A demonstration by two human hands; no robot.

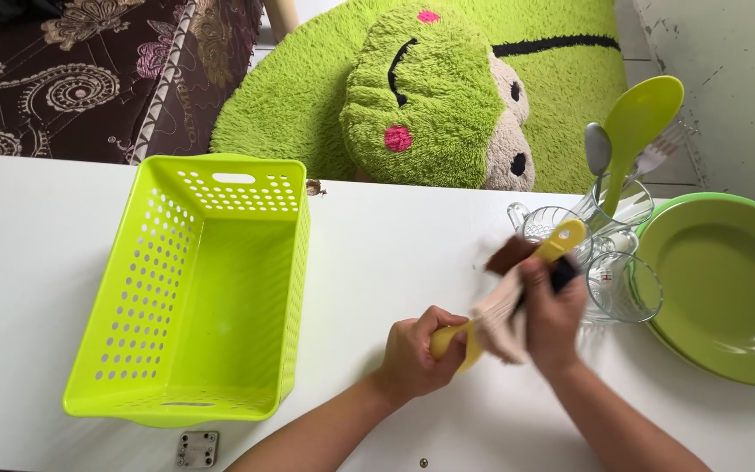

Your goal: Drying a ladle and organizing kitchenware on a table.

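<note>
My left hand (417, 350) grips one end of a yellow plastic utensil (561, 240) that slants up to the right over the white table (395, 253). My right hand (552, 315) is closed on a pale cloth (500, 319) wrapped around the utensil's middle; the cloth is blurred with motion. Something dark shows under the right hand's fingers, and I cannot tell what it is. A lime green perforated basket (115, 315) stands to the left of both hands with nothing in it.
Clear glass cups (622, 284) sit just right of my hands. One glass holds a green spoon (644, 122), a metal spoon (597, 149) and a fork. Green plates (727, 280) are stacked at the far right. A green plush cushion (430, 87) lies beyond the table.
</note>
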